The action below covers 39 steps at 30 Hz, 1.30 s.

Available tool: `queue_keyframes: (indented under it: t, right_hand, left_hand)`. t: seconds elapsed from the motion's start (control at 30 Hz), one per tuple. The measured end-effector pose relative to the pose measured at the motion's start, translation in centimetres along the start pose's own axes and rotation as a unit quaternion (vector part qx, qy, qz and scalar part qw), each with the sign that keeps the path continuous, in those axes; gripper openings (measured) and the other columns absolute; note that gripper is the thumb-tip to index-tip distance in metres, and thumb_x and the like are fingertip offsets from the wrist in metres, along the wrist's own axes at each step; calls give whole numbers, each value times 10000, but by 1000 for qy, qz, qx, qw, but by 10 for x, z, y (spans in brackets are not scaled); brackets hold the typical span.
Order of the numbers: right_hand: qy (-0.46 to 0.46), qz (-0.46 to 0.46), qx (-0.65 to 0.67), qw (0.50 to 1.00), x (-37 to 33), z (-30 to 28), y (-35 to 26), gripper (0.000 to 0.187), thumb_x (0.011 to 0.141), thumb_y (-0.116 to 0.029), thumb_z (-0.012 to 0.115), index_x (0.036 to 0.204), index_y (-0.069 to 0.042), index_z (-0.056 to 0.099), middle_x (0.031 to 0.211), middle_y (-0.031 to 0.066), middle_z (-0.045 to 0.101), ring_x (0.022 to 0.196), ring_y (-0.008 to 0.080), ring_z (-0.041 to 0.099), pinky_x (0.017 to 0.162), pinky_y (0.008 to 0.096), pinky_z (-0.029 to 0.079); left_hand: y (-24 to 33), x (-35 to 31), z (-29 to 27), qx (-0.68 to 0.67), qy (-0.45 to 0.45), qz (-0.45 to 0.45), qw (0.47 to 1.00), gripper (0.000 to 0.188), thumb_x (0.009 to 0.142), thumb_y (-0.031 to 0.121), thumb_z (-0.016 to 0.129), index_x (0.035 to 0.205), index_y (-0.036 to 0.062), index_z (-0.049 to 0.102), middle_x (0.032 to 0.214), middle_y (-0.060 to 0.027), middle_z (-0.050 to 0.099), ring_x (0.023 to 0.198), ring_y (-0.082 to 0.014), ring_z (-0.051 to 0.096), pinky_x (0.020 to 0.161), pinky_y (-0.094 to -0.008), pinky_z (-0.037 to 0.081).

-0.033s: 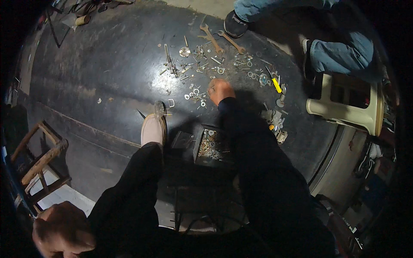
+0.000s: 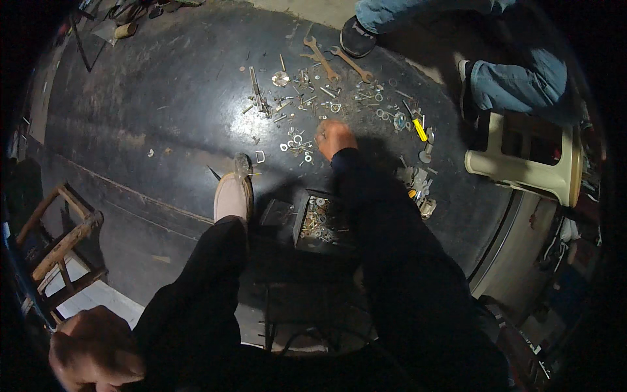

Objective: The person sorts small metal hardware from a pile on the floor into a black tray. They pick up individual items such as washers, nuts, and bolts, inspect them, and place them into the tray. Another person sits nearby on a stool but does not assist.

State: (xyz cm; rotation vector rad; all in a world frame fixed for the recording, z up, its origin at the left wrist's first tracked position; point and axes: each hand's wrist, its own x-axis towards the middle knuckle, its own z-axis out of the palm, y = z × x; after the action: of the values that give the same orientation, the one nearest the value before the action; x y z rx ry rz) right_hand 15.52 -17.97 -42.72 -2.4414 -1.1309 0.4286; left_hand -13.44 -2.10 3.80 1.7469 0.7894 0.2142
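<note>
My right hand (image 2: 335, 138) reaches down to the dark floor, its fingers pinched together; what they hold, if anything, is too small to make out. Just left of it lies a small group of metal washers (image 2: 298, 140). Beyond spread loose screws, bolts and rings, with a round metal disc (image 2: 280, 79) among them. Below my right forearm stands a dark open box (image 2: 300, 219) filled with mixed small hardware (image 2: 319, 221), its right side hidden by the sleeve. My left hand (image 2: 96, 349) rests at the lower left near my leg, fingers curled, with nothing visible in it.
Two rusty open-end wrenches (image 2: 353, 64) lie at the far side. A yellow-handled screwdriver (image 2: 418, 129) is to the right, before a cream plastic stool (image 2: 516, 163). Another person's shoe (image 2: 358, 38) is at the back. A wooden frame (image 2: 65, 245) stands left; my shoe (image 2: 233, 196) is near the washers.
</note>
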Motion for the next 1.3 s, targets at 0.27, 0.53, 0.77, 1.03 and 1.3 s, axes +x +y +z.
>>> queue_keyframes:
  t: [0.27,0.53,0.77,1.03,1.3]
  right_hand:
    - [-97,13,154,983,-14,-41,15,203,726,-246,733,749,-49,688,772,195,667,769,386,656,692,476,523]
    - [-454,0,77,888,-82,-122,-10,252,776,-289,703,843,-47,733,846,185,703,839,346,680,771,440,529]
    - [-129,58,6,990,-42,-65,-3,230,799,-290,683,874,-78,730,899,169,706,875,383,664,801,453,533]
    - [-56,124,-108,985,-10,5,-10,188,771,-306,714,838,-130,721,882,121,714,870,333,678,774,444,541]
    - [-16,66,-16,998,-21,-7,-3,127,749,-193,695,839,-105,682,854,120,701,839,340,676,741,450,536]
  left_hand:
    - [-11,-3,-6,-15,-45,66,997,113,936,33,573,997,-57,604,875,-208,686,689,-234,607,652,-356,472]
    - [-3,-14,-12,-14,-55,63,996,131,951,51,569,1033,-43,607,911,-199,677,730,-235,606,679,-369,480]
    - [-2,-12,-13,-22,-73,68,995,147,964,67,566,1064,-31,609,942,-191,669,767,-236,605,703,-381,487]
    - [-7,0,-14,-30,-100,59,993,166,978,86,562,1099,-16,612,978,-181,659,809,-237,604,730,-394,495]
    - [0,12,-21,-22,-182,47,982,187,992,104,558,1135,-2,614,1013,-172,650,850,-238,603,757,-407,503]
